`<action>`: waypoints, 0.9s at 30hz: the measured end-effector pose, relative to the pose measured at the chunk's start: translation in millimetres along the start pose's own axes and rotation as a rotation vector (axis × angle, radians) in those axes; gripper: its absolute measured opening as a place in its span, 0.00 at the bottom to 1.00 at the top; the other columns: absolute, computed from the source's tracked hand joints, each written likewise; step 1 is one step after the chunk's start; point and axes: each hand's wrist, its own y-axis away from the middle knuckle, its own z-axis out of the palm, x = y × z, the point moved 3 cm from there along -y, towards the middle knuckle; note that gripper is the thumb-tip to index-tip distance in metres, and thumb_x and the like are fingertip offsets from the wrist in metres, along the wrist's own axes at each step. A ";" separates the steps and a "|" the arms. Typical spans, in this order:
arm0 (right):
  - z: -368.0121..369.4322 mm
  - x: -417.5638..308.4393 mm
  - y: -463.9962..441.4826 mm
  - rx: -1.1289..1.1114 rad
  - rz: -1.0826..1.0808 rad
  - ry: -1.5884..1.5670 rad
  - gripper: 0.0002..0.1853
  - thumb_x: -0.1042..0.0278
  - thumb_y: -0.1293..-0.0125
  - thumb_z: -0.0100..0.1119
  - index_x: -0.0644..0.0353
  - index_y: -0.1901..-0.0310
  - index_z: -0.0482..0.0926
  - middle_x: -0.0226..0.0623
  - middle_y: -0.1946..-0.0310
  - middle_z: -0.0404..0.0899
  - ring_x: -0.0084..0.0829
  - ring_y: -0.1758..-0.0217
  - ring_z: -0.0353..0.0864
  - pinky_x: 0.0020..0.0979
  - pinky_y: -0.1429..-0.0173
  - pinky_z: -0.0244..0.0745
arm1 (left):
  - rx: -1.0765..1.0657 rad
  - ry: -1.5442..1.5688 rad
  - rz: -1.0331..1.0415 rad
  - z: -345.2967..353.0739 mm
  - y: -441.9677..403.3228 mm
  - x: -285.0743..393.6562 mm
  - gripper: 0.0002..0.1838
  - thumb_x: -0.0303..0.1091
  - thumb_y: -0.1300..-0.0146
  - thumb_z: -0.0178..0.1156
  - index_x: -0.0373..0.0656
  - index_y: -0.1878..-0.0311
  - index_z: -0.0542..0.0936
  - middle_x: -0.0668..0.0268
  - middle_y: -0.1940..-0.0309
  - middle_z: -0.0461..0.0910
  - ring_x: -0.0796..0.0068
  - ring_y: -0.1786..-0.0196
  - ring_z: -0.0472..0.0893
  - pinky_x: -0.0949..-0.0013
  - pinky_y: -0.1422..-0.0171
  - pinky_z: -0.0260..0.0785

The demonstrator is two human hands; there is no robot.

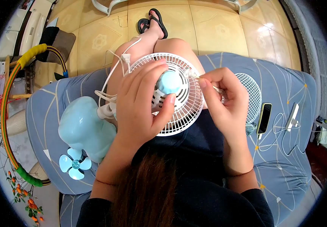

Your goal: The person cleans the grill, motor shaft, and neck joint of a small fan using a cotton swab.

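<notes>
Two hands, apart: my left hand (139, 100) spans the blue knob (169, 82) of the fan head (188, 117) on my lap (180, 47); my right hand (226, 98), nearer its right rim, pinches something small, too blurred to identify.

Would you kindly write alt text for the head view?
A seated person's left hand rests spread on a white fan guard in their lap, around its blue hub; the right hand pinches a small pale item. Blue blades lie at left.
</notes>
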 end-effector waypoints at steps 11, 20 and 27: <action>12.8 -10.7 13.1 -0.082 -0.052 0.159 0.05 0.77 0.37 0.63 0.62 0.67 0.76 0.37 0.82 0.74 0.30 0.81 0.75 0.30 0.75 0.69 | -0.005 -0.013 -0.019 0.3 3.0 -2.8 0.25 0.30 0.44 0.64 0.34 0.42 0.76 0.53 0.44 0.81 0.51 0.43 0.80 0.56 0.36 0.68; 8.5 -6.8 10.9 -0.012 -0.039 0.174 0.04 0.76 0.35 0.63 0.62 0.64 0.77 0.36 0.79 0.77 0.32 0.77 0.76 0.31 0.73 0.69 | 0.008 -0.016 0.003 2.1 2.6 -2.3 0.24 0.30 0.43 0.63 0.33 0.42 0.76 0.51 0.44 0.81 0.49 0.43 0.80 0.55 0.36 0.69; 19.5 -9.6 9.8 -0.070 -0.143 0.191 0.05 0.78 0.39 0.63 0.61 0.64 0.76 0.43 0.80 0.76 0.43 0.76 0.79 0.40 0.71 0.72 | 0.016 -0.010 0.006 3.0 2.6 -0.3 0.24 0.30 0.43 0.64 0.33 0.42 0.76 0.51 0.43 0.81 0.49 0.44 0.80 0.54 0.37 0.69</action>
